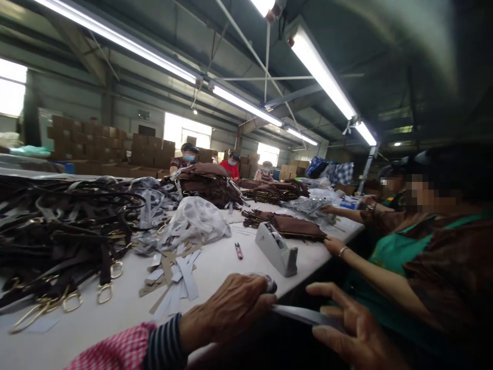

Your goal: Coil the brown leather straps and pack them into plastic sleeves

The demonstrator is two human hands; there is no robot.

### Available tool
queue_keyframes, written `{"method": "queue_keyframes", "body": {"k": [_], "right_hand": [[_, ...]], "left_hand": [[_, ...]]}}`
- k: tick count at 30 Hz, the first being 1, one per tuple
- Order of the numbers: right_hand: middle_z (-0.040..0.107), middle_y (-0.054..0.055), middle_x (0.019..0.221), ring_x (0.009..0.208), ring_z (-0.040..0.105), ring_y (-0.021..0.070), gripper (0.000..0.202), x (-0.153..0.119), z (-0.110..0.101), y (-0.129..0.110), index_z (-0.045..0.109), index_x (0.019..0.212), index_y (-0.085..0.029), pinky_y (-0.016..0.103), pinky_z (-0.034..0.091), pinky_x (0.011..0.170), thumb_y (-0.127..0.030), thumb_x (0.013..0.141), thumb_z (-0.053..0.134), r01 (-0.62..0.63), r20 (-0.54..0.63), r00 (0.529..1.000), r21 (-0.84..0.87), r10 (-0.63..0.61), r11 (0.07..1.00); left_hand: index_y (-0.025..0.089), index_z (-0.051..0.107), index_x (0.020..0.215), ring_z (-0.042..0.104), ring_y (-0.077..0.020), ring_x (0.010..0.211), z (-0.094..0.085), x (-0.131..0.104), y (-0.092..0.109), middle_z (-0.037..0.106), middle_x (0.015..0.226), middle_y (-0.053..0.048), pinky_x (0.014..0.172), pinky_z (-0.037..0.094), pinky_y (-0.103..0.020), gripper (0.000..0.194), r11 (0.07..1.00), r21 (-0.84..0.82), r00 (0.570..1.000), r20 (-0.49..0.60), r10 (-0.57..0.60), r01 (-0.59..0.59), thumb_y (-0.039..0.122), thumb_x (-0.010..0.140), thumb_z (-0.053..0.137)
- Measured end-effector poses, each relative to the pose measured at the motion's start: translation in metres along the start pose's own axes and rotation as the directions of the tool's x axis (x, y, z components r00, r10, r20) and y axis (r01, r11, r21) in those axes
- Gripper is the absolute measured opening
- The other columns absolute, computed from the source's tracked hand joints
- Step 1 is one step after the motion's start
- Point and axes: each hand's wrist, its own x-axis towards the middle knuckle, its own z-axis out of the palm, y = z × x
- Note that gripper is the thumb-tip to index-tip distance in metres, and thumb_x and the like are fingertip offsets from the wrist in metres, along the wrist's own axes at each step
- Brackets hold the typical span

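Note:
My left hand (231,311) is closed above the table's front edge, in a checked sleeve with a striped cuff. A greyish, shiny bit of something (269,283) pokes out by its fingers; its kind is unclear. From this hand a whitish strip (296,312) runs across to my right hand (354,329). There the strip lies between the thumb and the bent fingers, while the index finger stretches out above. Just beyond the hands stands a grey tape dispenser (277,249). Small pink-handled thread snips (239,251) lie to its left.
Dark straps with gold buckles (103,293) heap up at the left. Paper strips (185,275) and a clear plastic bag (196,221) lie mid-table. Brown folded pieces (292,226) are stacked beyond the dispenser. A co-worker's arm (381,272) reaches in from the right.

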Motion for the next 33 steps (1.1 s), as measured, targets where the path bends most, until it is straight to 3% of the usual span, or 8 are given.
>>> {"method": "queue_keyframes", "body": {"k": [3, 7, 14, 20, 23, 26, 29, 33], "right_hand": [[0.060, 0.002, 0.068, 0.064, 0.050, 0.0164, 0.034, 0.026, -0.028, -0.013, 0.073, 0.078, -0.020, 0.027, 0.040, 0.060, -0.052, 0.071, 0.081, 0.115, 0.022, 0.993, -0.160, -0.113, 0.980], [0.054, -0.002, 0.060, 0.057, 0.044, 0.0119, 0.039, 0.064, -0.014, 0.011, 0.069, 0.071, -0.016, 0.025, 0.035, 0.056, -0.054, 0.079, 0.076, 0.187, 0.069, 0.980, -0.028, -0.185, 0.982], [0.052, -0.002, 0.059, 0.049, 0.042, 0.0093, 0.056, 0.057, 0.091, 0.060, 0.060, 0.075, -0.017, 0.022, 0.036, 0.049, -0.071, 0.090, 0.057, 0.178, -0.176, 0.979, 0.473, -0.105, 0.863], [0.045, -0.005, 0.050, 0.043, 0.036, 0.0075, 0.056, 0.030, 0.128, 0.067, 0.063, 0.097, -0.016, 0.018, 0.026, 0.041, -0.071, 0.093, 0.052, 0.161, -0.261, 0.961, 0.286, -0.085, 0.945], [0.047, -0.005, 0.046, 0.034, 0.032, 0.0063, 0.063, 0.018, 0.121, 0.066, 0.061, 0.100, -0.014, 0.018, 0.021, 0.034, -0.075, 0.093, 0.044, 0.064, -0.112, 0.993, 0.319, -0.030, 0.946], [0.051, -0.005, 0.047, 0.030, 0.035, 0.0071, 0.061, 0.006, 0.103, 0.058, 0.059, 0.101, -0.014, 0.018, 0.024, 0.032, -0.074, 0.092, 0.049, -0.039, 0.029, 0.999, 0.281, 0.032, 0.959], [0.054, -0.006, 0.051, 0.034, 0.037, 0.0068, 0.049, 0.000, 0.079, 0.040, 0.060, 0.106, -0.015, 0.018, 0.027, 0.035, -0.062, 0.089, 0.063, -0.044, 0.081, 0.996, 0.154, 0.032, 0.987], [0.068, 0.001, 0.081, 0.064, 0.057, 0.0131, 0.038, 0.012, 0.040, 0.008, 0.065, 0.112, -0.019, 0.022, 0.043, 0.058, -0.042, 0.084, 0.074, 0.149, -0.099, 0.983, -0.084, -0.157, 0.985]], "left_hand": [[0.020, 0.058, 0.083, 0.048, -0.0132, 0.061, -0.003, -0.012, 0.026, 0.056, 0.072, 0.000, 0.059, 0.038, -0.025, 0.050, 0.922, -0.326, 0.965, 0.222, -0.139, 0.208, 0.061, 0.101, 0.036], [0.016, 0.062, 0.075, 0.048, -0.0117, 0.052, 0.008, -0.004, 0.042, 0.055, 0.061, -0.001, 0.050, 0.037, -0.022, 0.061, 0.546, -0.766, 0.940, 0.249, -0.234, 0.339, 0.070, 0.094, 0.042], [0.011, 0.070, 0.081, 0.054, -0.0113, 0.047, 0.008, 0.047, 0.028, 0.063, 0.060, -0.003, 0.046, 0.041, -0.021, 0.040, 0.159, -0.980, 0.879, 0.027, -0.476, 0.116, 0.051, 0.087, 0.070], [0.006, 0.072, 0.089, 0.063, -0.0107, 0.059, -0.017, 0.065, 0.032, 0.070, 0.076, -0.008, 0.058, 0.054, -0.021, 0.024, 0.002, -0.994, 0.877, -0.096, -0.470, -0.108, 0.029, 0.093, 0.067], [0.007, 0.072, 0.092, 0.069, -0.0138, 0.068, -0.013, 0.063, 0.030, 0.074, 0.085, -0.012, 0.067, 0.057, -0.023, 0.024, 0.075, -0.994, 0.862, -0.102, -0.497, -0.075, 0.030, 0.087, 0.074], [0.011, 0.068, 0.093, 0.071, -0.0182, 0.078, -0.001, 0.056, 0.016, 0.074, 0.090, -0.011, 0.073, 0.055, -0.028, 0.025, 0.389, -0.921, 0.843, -0.233, -0.485, -0.031, 0.036, 0.090, 0.071], [0.018, 0.061, 0.086, 0.067, -0.0199, 0.082, 0.009, 0.044, -0.005, 0.069, 0.086, -0.006, 0.077, 0.048, -0.030, 0.021, 0.847, -0.532, 0.827, -0.468, -0.310, 0.017, 0.036, 0.097, 0.059], [0.022, 0.050, 0.083, 0.052, -0.0167, 0.068, 0.010, 0.022, -0.021, 0.058, 0.078, -0.001, 0.068, 0.035, -0.029, 0.022, 0.996, -0.033, 0.930, -0.357, -0.086, 0.080, 0.033, 0.102, 0.045]]}}
